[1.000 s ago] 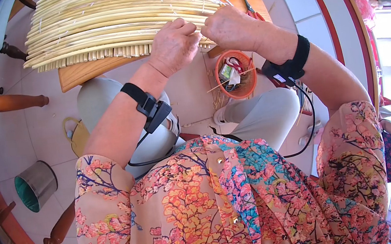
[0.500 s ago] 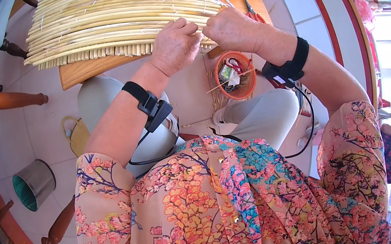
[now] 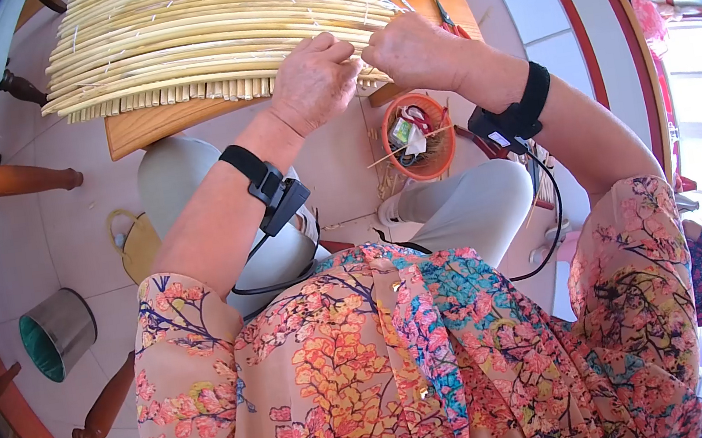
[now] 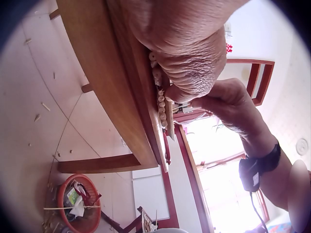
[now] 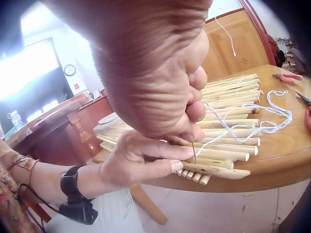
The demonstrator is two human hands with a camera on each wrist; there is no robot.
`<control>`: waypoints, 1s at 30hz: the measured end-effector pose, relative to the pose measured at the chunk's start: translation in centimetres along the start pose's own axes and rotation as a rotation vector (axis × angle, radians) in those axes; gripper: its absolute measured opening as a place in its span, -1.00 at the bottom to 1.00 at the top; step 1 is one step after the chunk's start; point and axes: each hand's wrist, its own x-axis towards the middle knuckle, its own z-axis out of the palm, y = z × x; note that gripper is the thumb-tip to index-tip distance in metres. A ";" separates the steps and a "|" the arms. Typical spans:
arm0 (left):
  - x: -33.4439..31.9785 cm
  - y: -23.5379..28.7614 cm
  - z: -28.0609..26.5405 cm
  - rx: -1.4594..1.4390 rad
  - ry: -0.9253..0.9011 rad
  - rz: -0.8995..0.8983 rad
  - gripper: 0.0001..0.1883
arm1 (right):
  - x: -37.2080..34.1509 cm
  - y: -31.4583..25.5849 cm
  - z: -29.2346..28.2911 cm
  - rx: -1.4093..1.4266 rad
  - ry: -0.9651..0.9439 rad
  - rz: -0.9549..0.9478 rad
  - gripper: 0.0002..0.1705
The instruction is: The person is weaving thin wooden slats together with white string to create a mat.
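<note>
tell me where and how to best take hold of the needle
Probably pinch the needle by its upper shaft, from above, where the right hand has it: it is thin and stands nearly upright, with its lower end at the front stick and the left hand crowding one side.

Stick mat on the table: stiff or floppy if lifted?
The stick mat is probably stiff: long sticks lie over crosswise ones, whose cut ends show underneath. It might flex a little, since the white stitches look thin. Likely light for its size, given how slim the sticks look.
</note>
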 end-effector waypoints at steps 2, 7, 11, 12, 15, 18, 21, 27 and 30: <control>-0.1 0.1 -0.1 0.005 0.011 -0.003 -0.89 | 0.0 0.1 -0.1 0.010 0.010 -0.006 -0.92; -0.1 0.1 -0.3 0.062 -0.081 -0.037 -0.92 | 0.6 0.7 0.0 -0.022 -0.041 -0.091 -0.91; 0.0 0.1 -0.2 0.070 -0.070 -0.034 -0.91 | 0.2 0.2 -0.3 -0.015 -0.049 -0.014 -0.90; 0.0 0.0 -0.2 0.067 -0.070 -0.031 -0.91 | 0.2 0.2 -0.1 -0.003 -0.022 -0.011 -0.90; 0.1 0.1 -0.6 0.070 -0.083 -0.029 -0.91 | 0.2 0.3 0.1 0.014 0.013 -0.010 -0.90; 0.0 0.3 -0.3 0.062 -0.078 -0.024 -0.93 | 0.2 0.4 0.4 0.022 -0.032 -0.017 -0.86; 0.0 0.3 -0.5 0.021 -0.061 -0.030 -0.94 | 0.9 -1.2 -0.2 0.012 -0.160 -0.029 -0.81; 0.1 0.5 -0.6 0.008 -0.052 -0.046 -0.93 | -0.2 -0.2 0.7 0.045 -0.106 0.009 -0.77; 0.4 0.7 -0.6 0.025 -0.054 -0.054 -0.91 | -1.4 1.4 -0.8 0.048 0.158 0.101 -0.76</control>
